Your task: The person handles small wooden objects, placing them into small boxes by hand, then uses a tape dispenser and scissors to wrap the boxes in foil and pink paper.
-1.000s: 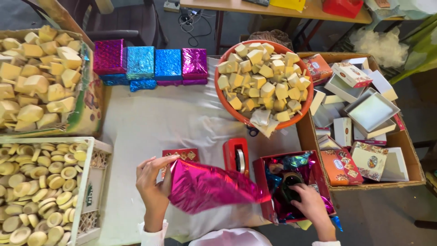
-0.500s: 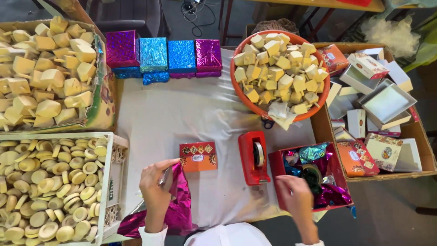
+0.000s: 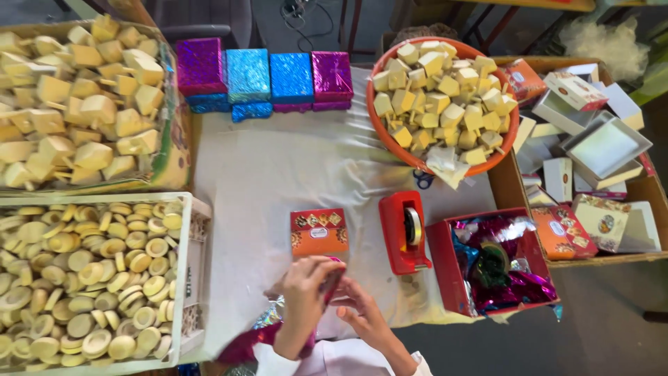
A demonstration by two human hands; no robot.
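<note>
Hands, left (image 3: pixel 304 292) and right (image 3: pixel 360 310), each grip clamped on magenta foil sheet (image 3: pixel 327 289) (crumpled), orange box (image 3: pixel 319 232) just beyond

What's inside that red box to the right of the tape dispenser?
The red box holds crumpled shiny foil sheets in pink, purple and blue, with a dark round object on top. Anything beneath the foil is covered.

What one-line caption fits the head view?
Both hands, left hand and right hand, grip pink foil wrap below an orange box beside a red tape dispenser.

Foil-wrapped boxes (image 3: pixel 264 76): maybe eight; tape dispenser (image 3: pixel 403 230): one; hands (image 3: pixel 327 299): two.
</note>
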